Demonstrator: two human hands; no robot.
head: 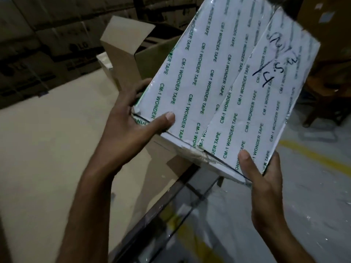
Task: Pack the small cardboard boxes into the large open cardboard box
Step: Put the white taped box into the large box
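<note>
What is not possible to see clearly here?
Head view:
Inside of the large open cardboard box: hidden by the white taped box.
That box's top: cut off by the upper edge.
Fingertips of the left hand: behind that box.
Print on the stacked cartons: mostly dark, blurred.

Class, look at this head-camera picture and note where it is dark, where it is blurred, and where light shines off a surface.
Head view: the stacked cartons behind are dark and soft. Head view: the white taped box, held by left hand and right hand, is brightest, with sheen on its tape and blur at its top corner. Head view: the large open box is shaded.
</note>
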